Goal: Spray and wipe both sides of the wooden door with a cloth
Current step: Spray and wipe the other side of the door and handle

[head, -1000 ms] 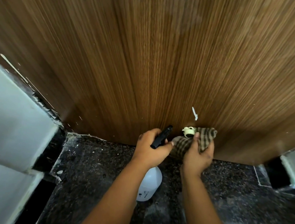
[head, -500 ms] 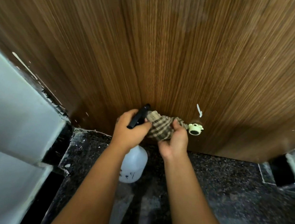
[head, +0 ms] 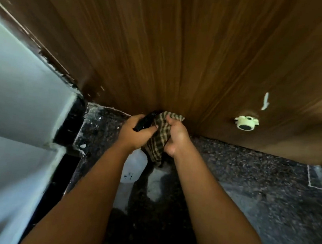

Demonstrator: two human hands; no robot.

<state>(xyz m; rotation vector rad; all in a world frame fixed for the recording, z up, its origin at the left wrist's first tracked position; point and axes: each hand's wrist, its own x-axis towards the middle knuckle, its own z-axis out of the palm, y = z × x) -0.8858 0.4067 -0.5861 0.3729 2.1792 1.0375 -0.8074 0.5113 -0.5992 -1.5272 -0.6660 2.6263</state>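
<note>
The wooden door point(head: 181, 46) fills the upper view, seen from low down near its bottom edge. My left hand point(head: 136, 133) grips the black head of a white spray bottle point(head: 134, 167), whose body hangs below my wrist. My right hand point(head: 175, 136) grips a bunched checked cloth point(head: 159, 139) and holds it against the very bottom of the door, right beside the left hand. Part of the cloth hangs down between my hands.
A cream door stopper point(head: 245, 123) sticks out of the door at lower right, with a white paint smear point(head: 265, 104) above it. A white wall point(head: 19, 101) stands at left. The floor point(head: 248, 177) is dark speckled stone.
Both hands have slid left along the bottom of the door, away from the door stopper. The cloth moved with the right hand and the bottle with the left.
</note>
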